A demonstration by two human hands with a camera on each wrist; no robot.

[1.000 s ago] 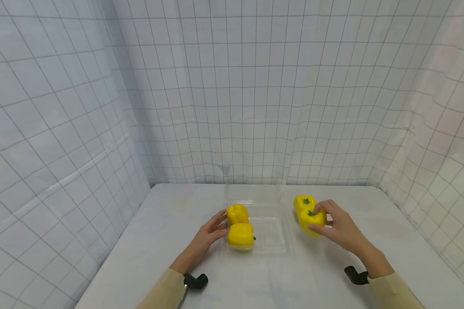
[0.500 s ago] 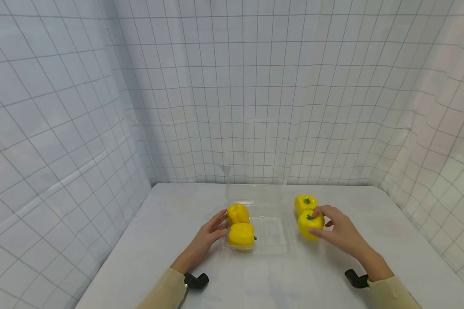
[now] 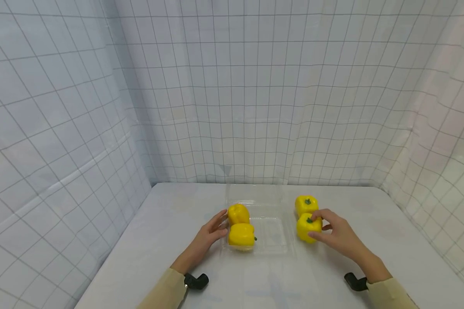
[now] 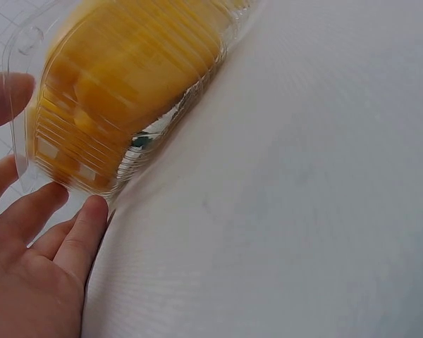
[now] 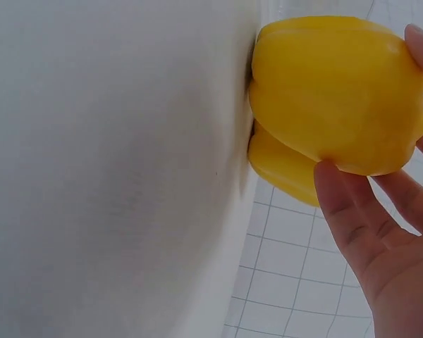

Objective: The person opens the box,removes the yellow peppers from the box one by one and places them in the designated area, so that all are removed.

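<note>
My right hand holds a yellow bell pepper by its side and top, thumb on the near side. That bell pepper stands on the table, green stem up. Just behind it is a second yellow bell pepper; part of this rear pepper shows in the right wrist view. My left hand touches the left side of a clear plastic container with extended fingers. Inside, on the left, lie a rear yellow bell pepper and a front yellow bell pepper, its stem pointing right.
The container's clear lid lies folded back behind it. A white table carries everything. White gridded sheets hang at the back and both sides. Black wrist mounts sit on both wrists.
My right hand has shifted the pepper slightly left and toward me, opening a clearer view of the pepper behind. The left hand and the container have barely moved.
</note>
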